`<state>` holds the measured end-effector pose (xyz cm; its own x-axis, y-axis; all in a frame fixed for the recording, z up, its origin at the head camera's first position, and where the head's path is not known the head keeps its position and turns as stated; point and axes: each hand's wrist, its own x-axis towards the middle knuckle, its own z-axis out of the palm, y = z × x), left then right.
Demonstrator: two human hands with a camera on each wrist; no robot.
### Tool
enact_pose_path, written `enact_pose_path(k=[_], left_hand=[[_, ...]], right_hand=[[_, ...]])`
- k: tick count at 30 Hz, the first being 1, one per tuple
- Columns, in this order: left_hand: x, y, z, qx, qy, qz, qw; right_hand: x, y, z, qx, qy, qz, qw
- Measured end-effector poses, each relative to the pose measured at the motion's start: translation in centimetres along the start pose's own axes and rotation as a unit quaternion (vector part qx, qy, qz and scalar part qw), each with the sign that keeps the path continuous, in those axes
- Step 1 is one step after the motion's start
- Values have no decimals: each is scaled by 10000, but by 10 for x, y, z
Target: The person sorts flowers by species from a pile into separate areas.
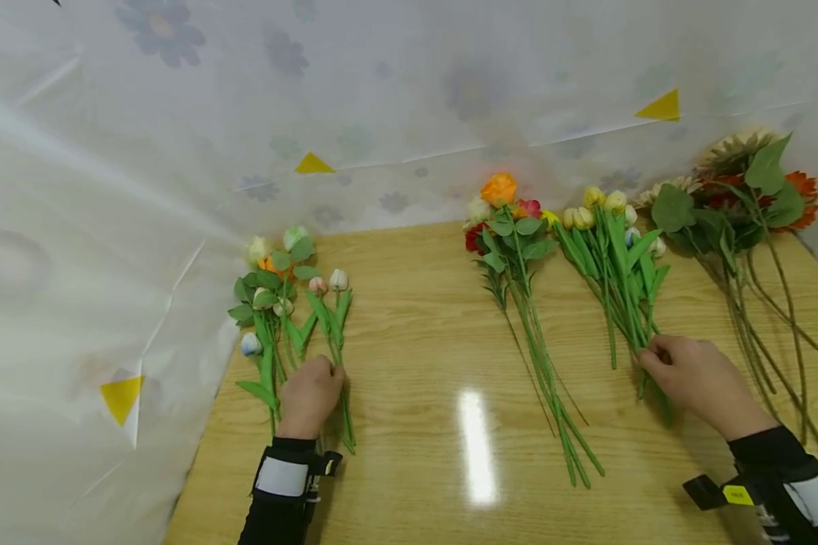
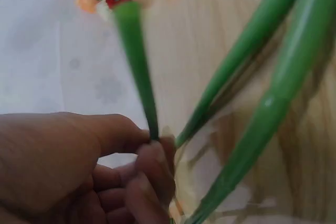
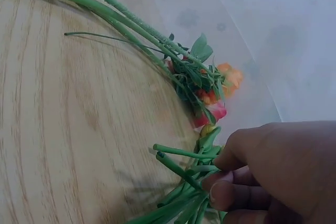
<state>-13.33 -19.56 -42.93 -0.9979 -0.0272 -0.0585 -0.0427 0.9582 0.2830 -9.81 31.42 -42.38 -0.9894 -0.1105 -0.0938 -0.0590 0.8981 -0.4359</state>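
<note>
At the left of the table, my left hand [image 1: 311,395] pinches a green tulip stem [image 2: 137,72] between thumb and fingers. Around it lie artificial flowers: a white tulip [image 1: 338,279], a pink tulip [image 1: 317,285], a blue-and-white tulip [image 1: 251,344] and pale roses [image 1: 296,237] with green leaves. Which bloom tops the pinched stem cannot be told. On the right, my right hand [image 1: 698,378] pinches tulip stems [image 3: 181,151] low on a bunch with yellow tulips [image 1: 579,219] and several white and blue ones. How many stems it holds is unclear.
Between the hands lies a bunch with an orange rose [image 1: 500,189] and red blooms, its long stems [image 1: 541,363] pointing toward me. At far right are large flowers with broad leaves [image 1: 766,168]. A pale floral sheet [image 1: 395,91] borders the wooden table [image 1: 409,341] behind and at left.
</note>
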Motion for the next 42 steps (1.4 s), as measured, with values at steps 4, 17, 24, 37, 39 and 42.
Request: enact_pose_path(k=[4,17,24,37,39,42], left_hand=[[0,3,-8,-972,-86,-30,9952],[0,65,-27,-3552,-1315,904,9211],[-5,115,-18,-3891,-1973,1841,8808],[-16,160,-5,-4207,-2106,2711,8398],[-17,161,-4,-4217,-2076,2738,8391],[-19,162,-3,-4219,-2049,2770,8386]], right_hand=[[-3,-5,-2,99,334,-144,9993],[2,-66,5,1004,561,-1544,9813],[1,-109,24,2161,-482,-2367,9460],[-8,-136,44,3582,-1721,-2471,8837],[-9,-137,45,3614,-1612,-2413,8861],[-11,-137,47,3629,-1349,-2347,8916]])
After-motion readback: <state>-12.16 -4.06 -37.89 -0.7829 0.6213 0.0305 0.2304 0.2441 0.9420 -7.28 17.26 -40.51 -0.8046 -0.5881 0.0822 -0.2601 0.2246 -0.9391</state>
